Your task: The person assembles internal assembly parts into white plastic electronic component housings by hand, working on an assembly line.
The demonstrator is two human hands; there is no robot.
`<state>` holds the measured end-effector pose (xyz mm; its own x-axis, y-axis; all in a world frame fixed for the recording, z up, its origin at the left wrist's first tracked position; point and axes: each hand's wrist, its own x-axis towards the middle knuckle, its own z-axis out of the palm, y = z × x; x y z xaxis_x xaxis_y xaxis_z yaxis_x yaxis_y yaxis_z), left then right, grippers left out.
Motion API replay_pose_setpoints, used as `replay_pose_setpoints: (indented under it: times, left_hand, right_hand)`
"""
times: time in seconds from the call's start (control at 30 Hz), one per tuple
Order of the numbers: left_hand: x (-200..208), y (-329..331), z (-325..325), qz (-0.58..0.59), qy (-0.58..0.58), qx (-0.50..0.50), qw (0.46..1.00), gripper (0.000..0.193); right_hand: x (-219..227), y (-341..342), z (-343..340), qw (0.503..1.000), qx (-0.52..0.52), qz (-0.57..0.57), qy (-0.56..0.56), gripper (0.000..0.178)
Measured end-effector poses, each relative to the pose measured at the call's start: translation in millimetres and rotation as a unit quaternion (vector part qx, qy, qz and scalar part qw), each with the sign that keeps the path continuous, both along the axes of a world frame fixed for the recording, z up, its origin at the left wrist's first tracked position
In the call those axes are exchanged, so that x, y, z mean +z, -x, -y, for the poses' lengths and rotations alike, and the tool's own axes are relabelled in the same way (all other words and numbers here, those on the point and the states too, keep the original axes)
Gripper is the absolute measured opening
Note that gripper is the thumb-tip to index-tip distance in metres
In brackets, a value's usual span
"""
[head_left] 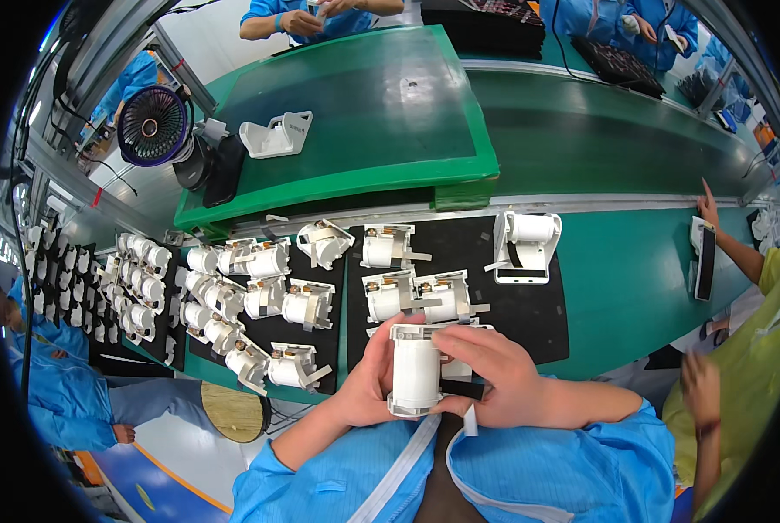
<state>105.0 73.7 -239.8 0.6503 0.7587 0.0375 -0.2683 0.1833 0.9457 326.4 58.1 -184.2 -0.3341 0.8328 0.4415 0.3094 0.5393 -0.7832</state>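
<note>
centre: held cylinder (417, 373) | 12 o'clock: platform (381, 157) beyond table (608, 301) | 1 o'clock: bracket (529, 230) on right mat (529, 315) | 10 o'clock: assemblies (306, 305) on left mat (331, 344), fan (153, 126) farther off

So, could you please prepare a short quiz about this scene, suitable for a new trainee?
1. How many hands hold the white cylindrical unit?
2. True or false: the round fan is to the left of the white bracket on the green-edged platform.
3. What colour is the mat just beyond the held unit?

Key: 1. Two, the left hand and the right hand. 2. True. 3. Black.
</note>
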Motion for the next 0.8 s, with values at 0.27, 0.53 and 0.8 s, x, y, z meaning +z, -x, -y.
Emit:
replay_pose_setpoints:
  times: [0.27, 0.53, 0.8]
  left_hand:
    - [1.6, -0.3, -1.0, 0.003, -0.002, 0.007, 1.0, 0.126]
    - [6.8, -0.5, -2.4, -0.03, -0.066, -0.007, 0.997, 0.127]
    - [10.9, -3.2, -2.8, 0.01, 0.026, 0.001, 1.0, 0.115]
  right_hand:
    - [4.9, 1.6, 1.4, 1.0, 0.01, -0.001, 0.006, 0.072]
    - [13.3, -1.9, 3.4, 0.999, 0.021, 0.033, 0.03, 0.076]
    - [12.5, -1.3, 3.8, 0.999, -0.014, 0.047, -0.003, 0.077]
